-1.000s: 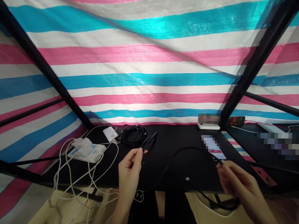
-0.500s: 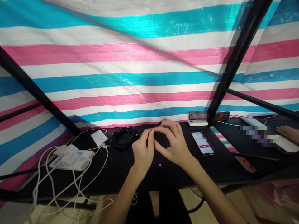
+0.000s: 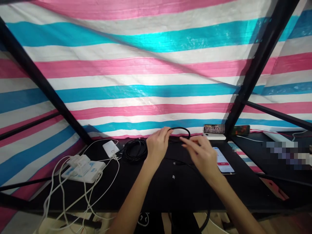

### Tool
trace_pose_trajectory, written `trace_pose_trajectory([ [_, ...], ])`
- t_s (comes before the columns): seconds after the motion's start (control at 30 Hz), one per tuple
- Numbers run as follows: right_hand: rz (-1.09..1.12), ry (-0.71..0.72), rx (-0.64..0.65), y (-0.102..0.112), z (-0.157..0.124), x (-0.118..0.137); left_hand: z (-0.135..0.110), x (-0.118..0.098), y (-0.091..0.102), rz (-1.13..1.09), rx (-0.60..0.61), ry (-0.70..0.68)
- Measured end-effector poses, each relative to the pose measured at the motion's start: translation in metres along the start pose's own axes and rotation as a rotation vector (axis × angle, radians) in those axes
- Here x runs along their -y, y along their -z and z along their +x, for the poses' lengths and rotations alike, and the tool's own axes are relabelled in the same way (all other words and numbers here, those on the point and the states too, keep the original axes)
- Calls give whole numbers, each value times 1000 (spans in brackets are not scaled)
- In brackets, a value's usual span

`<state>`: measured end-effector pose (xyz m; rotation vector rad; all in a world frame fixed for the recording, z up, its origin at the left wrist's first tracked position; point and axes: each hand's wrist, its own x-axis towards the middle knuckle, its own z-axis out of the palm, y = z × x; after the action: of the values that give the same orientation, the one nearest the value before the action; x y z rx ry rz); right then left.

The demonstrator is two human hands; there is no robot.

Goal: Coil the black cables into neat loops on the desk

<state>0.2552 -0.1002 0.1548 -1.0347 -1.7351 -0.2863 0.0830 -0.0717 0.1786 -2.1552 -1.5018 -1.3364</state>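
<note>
My left hand [image 3: 158, 144] is closed on a black cable [image 3: 180, 129], which arches in a loop from its fingers over to my right hand [image 3: 201, 153]. The right hand's fingertips pinch the loop's other side. More of the same cable trails down across the black table [image 3: 151, 191] and over its front edge. A small silvery connector [image 3: 173, 177] lies on the table below my hands. A coiled bundle of black cable [image 3: 135, 150] rests just left of my left hand.
White power strip [image 3: 84, 167] with white cords hangs off the table's left side, a white charger [image 3: 110, 148] behind it. A phone with a lit screen [image 3: 223, 160] lies right of my right hand. A white box [image 3: 214, 132] stands at the back. Black frame posts [image 3: 258, 65] flank the striped tarp.
My hands have lifted and moved slightly apart, drawing the black cable into an arched loop between them. A second earlier they were wide apart, each holding part of the cable.
</note>
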Motion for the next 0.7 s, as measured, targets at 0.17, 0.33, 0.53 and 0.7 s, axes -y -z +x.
trace_pose_trajectory([
  [0.17,265,-415,-134,25,-8,-47,-1,24,22,-40,24,261],
  [0.33,583,-584,-128,24,-20,-38,-9,13,17,-127,198,328],
  [0.53,616,-311,34,27,-18,-1,-4,10,7,-96,134,367],
  [0.7,403,-133,93,65,-11,0,6,46,36,-41,-94,451],
])
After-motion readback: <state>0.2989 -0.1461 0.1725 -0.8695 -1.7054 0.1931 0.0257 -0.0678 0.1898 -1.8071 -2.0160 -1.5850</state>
